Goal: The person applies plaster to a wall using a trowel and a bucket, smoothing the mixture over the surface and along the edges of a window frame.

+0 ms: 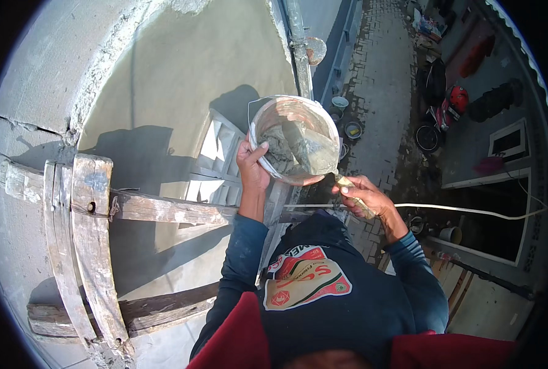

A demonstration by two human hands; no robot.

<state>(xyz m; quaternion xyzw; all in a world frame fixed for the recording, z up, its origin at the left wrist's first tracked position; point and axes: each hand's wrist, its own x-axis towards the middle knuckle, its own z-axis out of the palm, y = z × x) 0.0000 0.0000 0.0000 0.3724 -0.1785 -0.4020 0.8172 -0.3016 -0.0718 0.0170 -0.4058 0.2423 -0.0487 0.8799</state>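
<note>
Left hand (253,167) curls round bucket (269,115) rim, thumb over the lip; right hand (372,198) wraps trowel (315,149) handle, blade in bucket against mortar (278,151); bucket's ahead of torso (360,289); likely heavy, stiff, slippery where wet; hold rim.

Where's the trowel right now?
The trowel is right of centre in the head view, its handle in the right fingers, its blade inside the bucket.

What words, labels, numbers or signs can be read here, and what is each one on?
Dark top, front: bold lettering on a red, cream and white print; I won't copy out its wording.
Smallest marks on that print: too small to read.
Bucket and trowel: no lettering that I can make out.
</note>
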